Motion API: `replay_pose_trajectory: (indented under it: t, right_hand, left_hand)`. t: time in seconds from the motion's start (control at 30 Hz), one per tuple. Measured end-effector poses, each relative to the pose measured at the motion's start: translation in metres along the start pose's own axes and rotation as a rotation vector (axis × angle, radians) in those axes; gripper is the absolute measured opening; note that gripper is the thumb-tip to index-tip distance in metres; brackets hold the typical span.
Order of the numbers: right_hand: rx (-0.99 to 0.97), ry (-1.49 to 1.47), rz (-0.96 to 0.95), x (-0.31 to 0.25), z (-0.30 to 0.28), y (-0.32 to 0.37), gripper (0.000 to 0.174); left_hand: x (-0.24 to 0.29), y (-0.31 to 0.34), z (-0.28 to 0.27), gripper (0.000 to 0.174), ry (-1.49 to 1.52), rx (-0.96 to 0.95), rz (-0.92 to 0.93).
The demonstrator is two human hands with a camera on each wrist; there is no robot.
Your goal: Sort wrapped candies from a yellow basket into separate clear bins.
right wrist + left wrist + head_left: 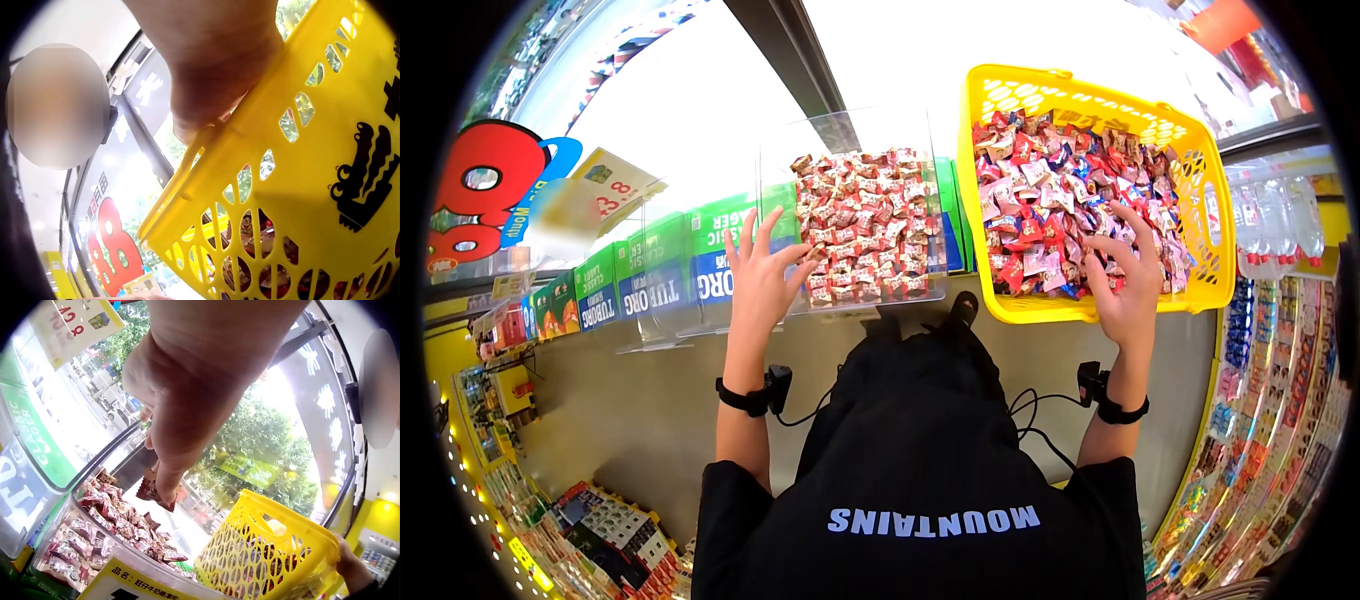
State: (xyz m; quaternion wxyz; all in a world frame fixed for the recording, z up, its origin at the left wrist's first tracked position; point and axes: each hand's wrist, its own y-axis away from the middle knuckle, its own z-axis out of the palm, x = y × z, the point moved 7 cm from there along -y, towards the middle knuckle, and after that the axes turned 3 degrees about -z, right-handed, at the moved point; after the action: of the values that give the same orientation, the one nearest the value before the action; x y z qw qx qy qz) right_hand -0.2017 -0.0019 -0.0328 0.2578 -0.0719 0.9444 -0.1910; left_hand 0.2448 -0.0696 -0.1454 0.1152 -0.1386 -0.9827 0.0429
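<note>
My left hand (762,285) is over the left side of a clear plastic bin (941,293) full of red-and-cream wrapped candies (865,215). In the left wrist view its thumb and finger pinch one dark red wrapped candy (149,490), raised above the others. My right hand (1135,290) reaches over the near rim of a yellow basket (1222,200) heaped with pink, red and blue wrapped candies (1040,190). Its thumb and a finger come close together right at the candies. The basket wall hides these fingertips in the right wrist view, so I cannot tell whether they hold one.
Green-and-blue beer boxes (665,255) stand in a row left of the bin, behind clear plastic bins. A yellow price label (134,584) is on the bin's front. Bottles (1280,215) stand right of the basket. Shelves of packaged goods (1270,430) line the right side.
</note>
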Motion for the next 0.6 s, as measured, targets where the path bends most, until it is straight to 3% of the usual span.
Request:
replay_pose_trajectory:
  t: [0.2,0.37,0.6]
  right_hand:
    - [0.013,0.024,-0.030,0.002,0.000,0.002,0.017]
    - [-0.032,-0.031,0.047,0.011,-0.001,-0.001,0.015]
    - [-0.335,0.110,-0.027,0.026,-0.003,-0.013,0.023]
  left_hand:
    - [-0.012,-0.007,0.012,0.043,-0.072,0.132,-0.024]
    - [-0.003,0.002,0.022,0.042,0.016,0.158,-0.010]
    - [0.007,0.005,0.025,0.040,-0.050,0.224,-0.051]
